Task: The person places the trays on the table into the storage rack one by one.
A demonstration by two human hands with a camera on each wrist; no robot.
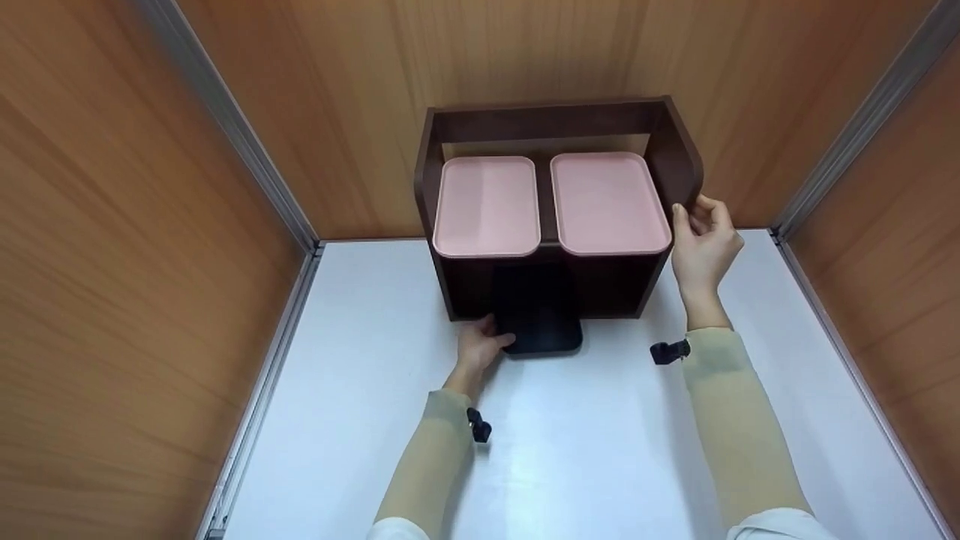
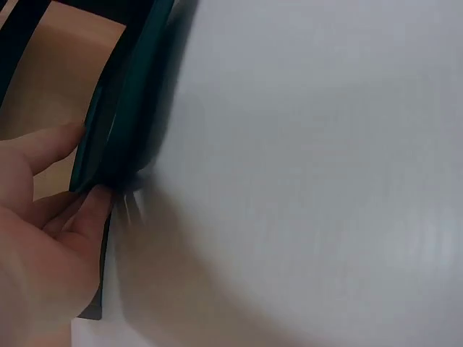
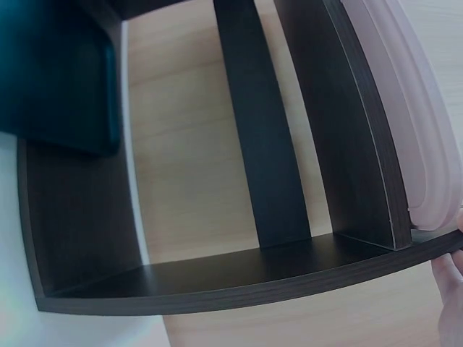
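A dark brown wooden shelf stands at the back of the white table. Two pink trays lie side by side on its top board. A black tray sticks halfway out of the bottom compartment. My left hand pinches the black tray's front left corner. In the left wrist view my left hand has its thumb and fingers on the tray's rim. My right hand grips the front edge of the shelf's right side panel. The right wrist view shows the shelf, black tray and a pink tray.
Wood-grain walls with metal corner strips close in the table on the left, back and right. Bare white tabletop stretches in front of the shelf, between and beside my arms.
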